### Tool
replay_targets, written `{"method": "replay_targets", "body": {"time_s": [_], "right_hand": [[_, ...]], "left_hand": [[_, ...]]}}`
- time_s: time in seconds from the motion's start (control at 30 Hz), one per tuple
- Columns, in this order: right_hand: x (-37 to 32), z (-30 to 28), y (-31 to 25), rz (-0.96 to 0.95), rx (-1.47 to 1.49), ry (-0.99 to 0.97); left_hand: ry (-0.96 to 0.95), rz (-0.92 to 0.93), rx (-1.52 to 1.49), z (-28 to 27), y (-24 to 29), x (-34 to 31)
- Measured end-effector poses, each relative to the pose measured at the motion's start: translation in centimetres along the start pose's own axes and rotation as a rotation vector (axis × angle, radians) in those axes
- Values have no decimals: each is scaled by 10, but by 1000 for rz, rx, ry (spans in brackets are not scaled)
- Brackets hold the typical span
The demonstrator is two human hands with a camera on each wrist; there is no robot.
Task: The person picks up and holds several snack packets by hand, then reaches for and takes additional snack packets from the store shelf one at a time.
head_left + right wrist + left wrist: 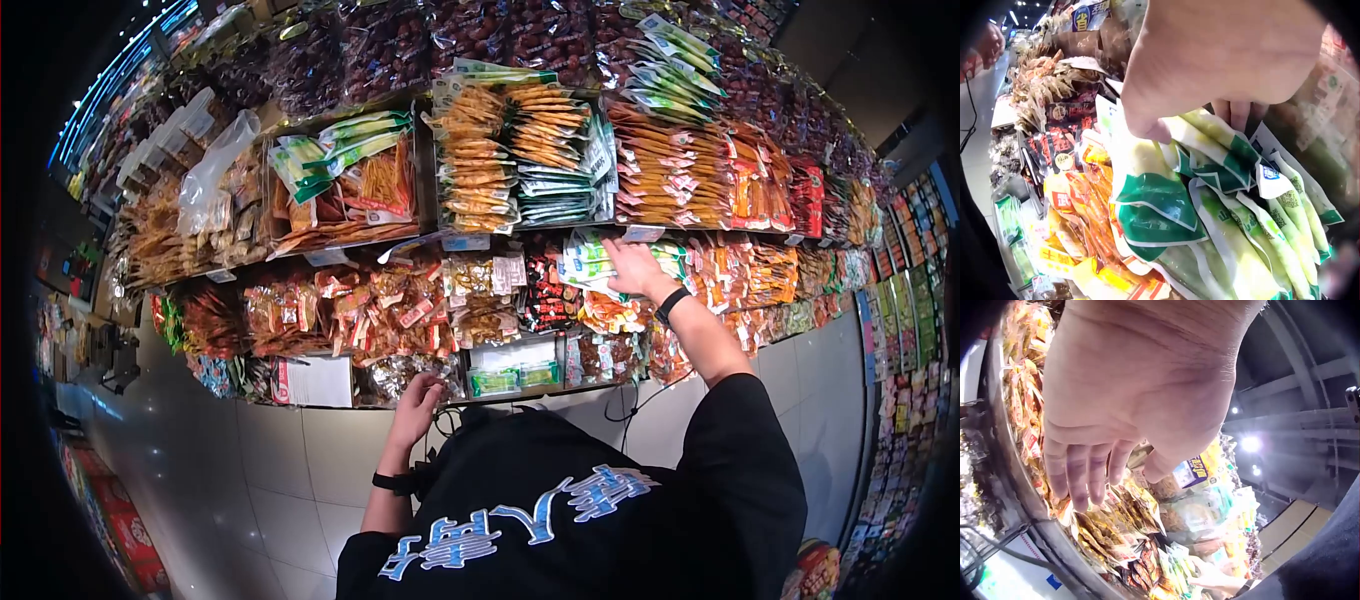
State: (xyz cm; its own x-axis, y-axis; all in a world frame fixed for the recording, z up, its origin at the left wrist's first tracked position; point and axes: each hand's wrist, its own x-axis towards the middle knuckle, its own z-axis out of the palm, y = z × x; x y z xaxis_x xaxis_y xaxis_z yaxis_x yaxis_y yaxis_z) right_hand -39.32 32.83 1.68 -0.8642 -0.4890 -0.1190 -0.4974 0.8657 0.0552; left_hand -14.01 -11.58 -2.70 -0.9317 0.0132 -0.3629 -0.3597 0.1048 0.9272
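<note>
My right hand (640, 270) is on the green-and-white snack packets (585, 262) in the lower row. Seen from the right wrist, the right hand (1222, 56) has its thumb on one side of a few packets (1222, 147) and its fingers on the other. More packets of that kind (1244, 244) lean in a row just below it. My left hand (418, 400) hangs near the front edge of the display, holding nothing. In the left wrist view the left hand (1135, 394) has loose fingers in front of brown snack packets (1110, 525).
Orange packets (1082, 194) and black-and-red packets (548, 292) lie left of the right hand. An upper tier of bins holds bundled orange snack packets (545, 125). A white sign (315, 382) stands at the front edge, and dark cables (628, 420) hang there above the tiled floor (270, 450).
</note>
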Motion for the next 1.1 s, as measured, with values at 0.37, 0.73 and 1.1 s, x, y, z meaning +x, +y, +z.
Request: {"method": "replay_targets", "body": {"time_s": [0.37,0.73,1.1], "right_hand": [[15,28,4,135,-15,212],[2,31,13,-68,64,389],[-95,-19,-58,-357,1395,215]], "left_hand": [[-105,29,73,2,1,21],[13,41,46,107,1,13],[32,265,-51,209,62,2]]}}
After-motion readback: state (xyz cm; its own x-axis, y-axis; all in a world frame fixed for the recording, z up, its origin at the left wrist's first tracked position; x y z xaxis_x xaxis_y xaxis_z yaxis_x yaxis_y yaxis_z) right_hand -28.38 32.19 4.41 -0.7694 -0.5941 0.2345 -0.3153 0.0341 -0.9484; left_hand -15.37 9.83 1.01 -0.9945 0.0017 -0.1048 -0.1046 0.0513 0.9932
